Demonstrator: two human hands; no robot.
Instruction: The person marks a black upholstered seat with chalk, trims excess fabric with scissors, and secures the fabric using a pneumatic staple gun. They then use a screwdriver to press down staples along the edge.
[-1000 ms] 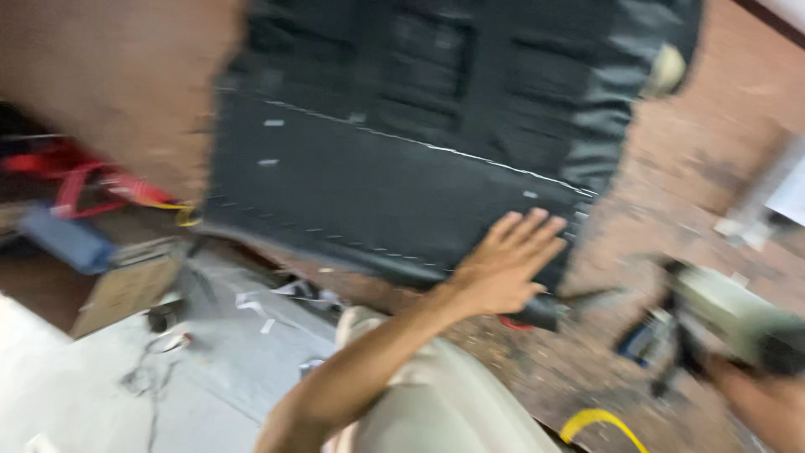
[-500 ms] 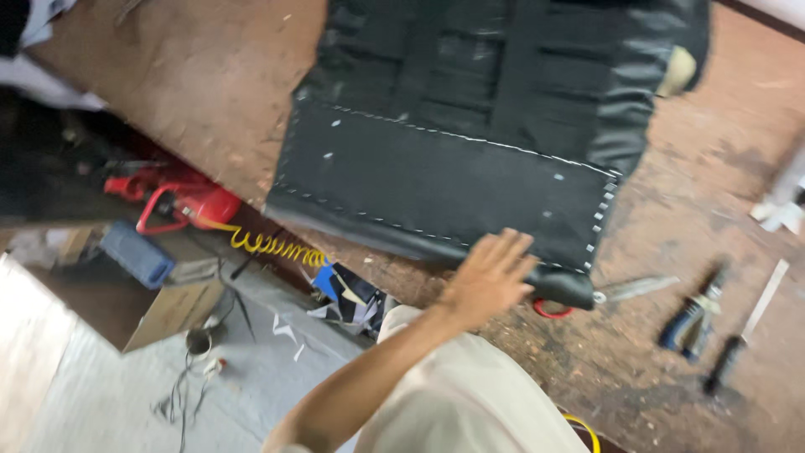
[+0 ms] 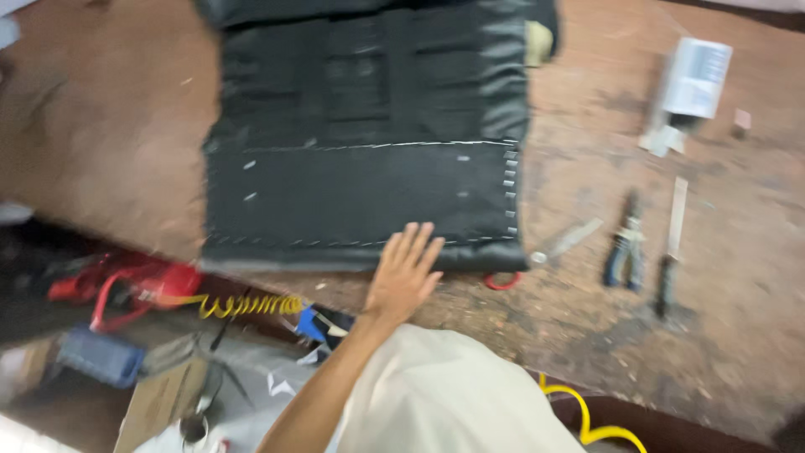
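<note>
A black upholstered seat panel [image 3: 360, 151] lies on a worn wooden workbench [image 3: 109, 143], with rows of pale staples along its seams and near edge. My left hand [image 3: 404, 273] rests flat on the panel's near edge, fingers spread and pointing away from me, holding nothing. My right hand is out of the frame. My beige clothing [image 3: 444, 403] fills the bottom centre.
Right of the panel lie red-handled scissors [image 3: 549, 252], pliers [image 3: 625, 243] and a long-bladed hand tool [image 3: 671, 243]. A white box [image 3: 700, 75] sits far right. Below the bench edge: a yellow coiled hose [image 3: 247, 304], a red tool [image 3: 126, 285], a blue box [image 3: 92, 356].
The view has swung, bringing the panel square and the tools on the right into sight. My left hand stays on the panel's near edge. The right hand with its tool left the frame.
</note>
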